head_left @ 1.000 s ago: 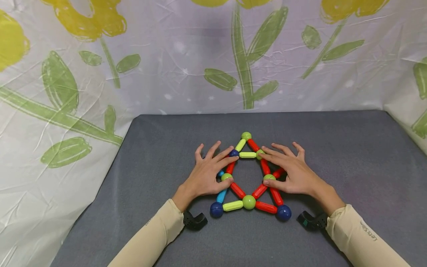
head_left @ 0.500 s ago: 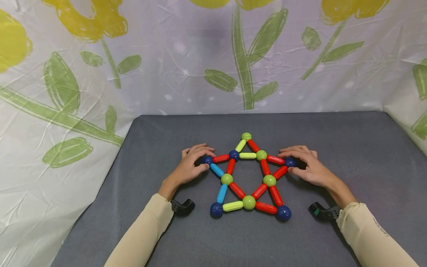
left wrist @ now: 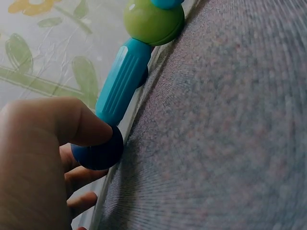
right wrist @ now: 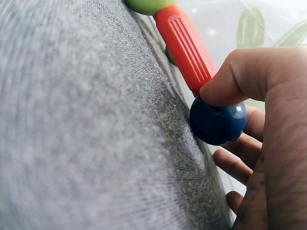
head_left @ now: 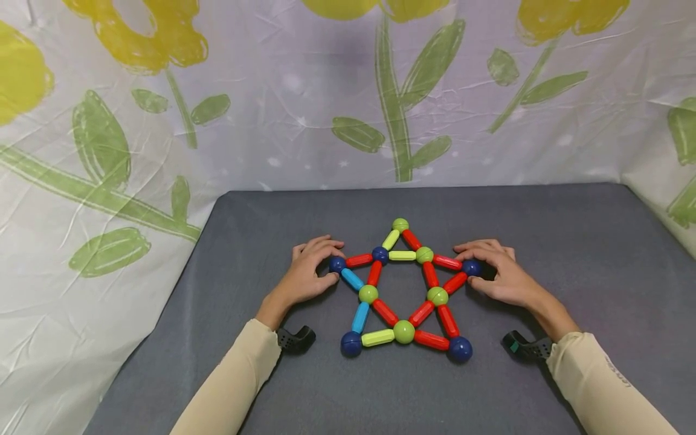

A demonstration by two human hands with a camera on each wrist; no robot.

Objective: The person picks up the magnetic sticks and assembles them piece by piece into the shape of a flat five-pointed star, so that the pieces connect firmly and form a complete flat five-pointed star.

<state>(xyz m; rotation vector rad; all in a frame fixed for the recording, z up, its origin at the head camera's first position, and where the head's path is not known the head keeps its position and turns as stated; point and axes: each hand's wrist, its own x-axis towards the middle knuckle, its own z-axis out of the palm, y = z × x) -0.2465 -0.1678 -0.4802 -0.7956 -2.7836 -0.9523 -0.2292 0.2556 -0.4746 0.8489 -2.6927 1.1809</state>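
A flat star of coloured rods and balls lies on the grey table, with a green ball point(head_left: 400, 225) at its far tip. My left hand point(head_left: 304, 272) pinches the dark blue ball point(head_left: 338, 264) at the star's left tip, where a red rod point(head_left: 359, 260) and a light blue rod point(left wrist: 117, 84) meet. On the other side, my right hand point(head_left: 499, 270) holds the dark blue ball point(right wrist: 218, 120) of the right tip between thumb and fingers. A red rod point(right wrist: 184, 48) runs from that ball to a green ball point(head_left: 437, 296). Some fingertips are hidden behind the balls.
Two more dark blue balls, the near left ball point(head_left: 351, 344) and the near right ball point(head_left: 460, 349), form the star's near tips. The grey table point(head_left: 380, 399) extends around it. Behind the table hangs a flowered cloth point(head_left: 261, 121).
Both hands have moved outward from the star's inner balls to the blue balls at its left and right tips. Over the last half second they have stayed there. The star keeps its shape.
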